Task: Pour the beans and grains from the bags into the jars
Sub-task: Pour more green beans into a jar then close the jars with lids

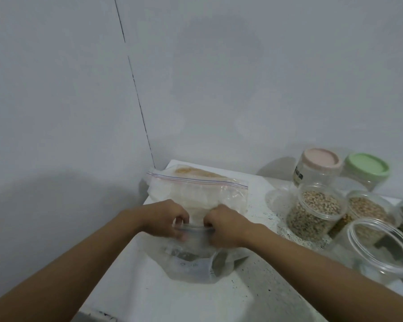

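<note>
left grip (165, 219): fingers curled, pinching the clear bag (191, 261) at its top edge
right grip (226, 225): pinching the same edge
clear bag: on the bench (126, 289), centre
filled jar (316, 212): right of it

Open tabletop (126, 289) at near left, wall (56, 101) close along left and back, far bag (203, 191) filling back corner, near bag (191, 261) across centre, jars (316, 212) crowding right side, narrow speckled gap between bags and jars.
</note>
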The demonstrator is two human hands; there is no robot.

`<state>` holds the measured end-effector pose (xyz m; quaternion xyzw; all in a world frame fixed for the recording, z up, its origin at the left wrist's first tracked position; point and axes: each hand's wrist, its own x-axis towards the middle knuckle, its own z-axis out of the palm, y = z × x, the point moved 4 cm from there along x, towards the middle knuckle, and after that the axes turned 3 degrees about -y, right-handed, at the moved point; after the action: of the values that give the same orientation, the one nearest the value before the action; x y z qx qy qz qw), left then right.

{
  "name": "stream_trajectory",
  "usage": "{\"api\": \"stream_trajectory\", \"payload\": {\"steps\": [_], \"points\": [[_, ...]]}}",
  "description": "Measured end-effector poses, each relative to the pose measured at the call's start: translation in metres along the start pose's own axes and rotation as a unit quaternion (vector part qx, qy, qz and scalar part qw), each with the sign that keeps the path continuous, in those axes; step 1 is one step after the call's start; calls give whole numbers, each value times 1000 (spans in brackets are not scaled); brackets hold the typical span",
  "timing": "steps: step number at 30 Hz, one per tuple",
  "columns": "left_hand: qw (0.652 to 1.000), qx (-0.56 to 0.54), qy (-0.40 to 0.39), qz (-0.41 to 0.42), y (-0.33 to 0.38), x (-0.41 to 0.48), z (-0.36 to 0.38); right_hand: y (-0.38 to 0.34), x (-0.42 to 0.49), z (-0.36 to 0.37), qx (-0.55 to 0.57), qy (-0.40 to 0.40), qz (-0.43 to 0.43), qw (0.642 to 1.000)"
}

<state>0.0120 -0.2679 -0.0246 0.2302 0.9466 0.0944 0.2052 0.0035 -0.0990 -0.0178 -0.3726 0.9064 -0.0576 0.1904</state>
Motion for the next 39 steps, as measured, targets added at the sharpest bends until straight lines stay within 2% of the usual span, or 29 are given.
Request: {"api": "stream_trajectory", "payload": {"steps": [3, 5, 7, 11, 14, 17, 21, 26, 29, 32, 33, 35, 37, 39], "points": [[994, 4, 92, 49, 12, -13, -23, 0, -14, -25, 23, 73, -22, 997], [989, -34, 125, 73, 30, -23, -46, 3, -27, -50, 62, 102, -39, 992], [988, -79, 109, 79, 49, -31, -67, 6, -41, -73, 101, 100, -51, 989], [988, -101, 59, 100, 93, -40, -88, 10, -72, -97, 97, 58, -77, 991], [985, -98, 67, 128, 122, -41, -95, 20, -95, -107, 110, 76, -83, 987], [979, -94, 121, 136, 144, -40, -112, 32, -110, -119, 104, 180, -73, 975], [961, -160, 206, 97, 154, -38, -137, 38, -118, -135, 58, 319, -71, 943], [919, -258, 289, 78, 167, -32, -142, 50, -132, -141, 34, 484, -74, 871], [900, -285, 321, 75, 176, -25, -129, 57, -145, -130, 80, 550, -46, 830], [887, -303, 342, 65, 189, -12, -106, 72, -150, -107, 235, 510, 4, 827], [885, -312, 339, 60, 193, -8, -97, 77, -148, -98, 322, 471, 18, 821], [884, -337, 320, 55, 201, 1, -80, 85, -144, -79, 488, 376, 39, 787], [879, -377, 286, 50, 204, 7, -66, 86, -142, -68, 559, 312, 38, 767], [863, -439, 248, 32, 206, 10, -53, 84, -147, -62, 578, 292, 29, 761]]}}
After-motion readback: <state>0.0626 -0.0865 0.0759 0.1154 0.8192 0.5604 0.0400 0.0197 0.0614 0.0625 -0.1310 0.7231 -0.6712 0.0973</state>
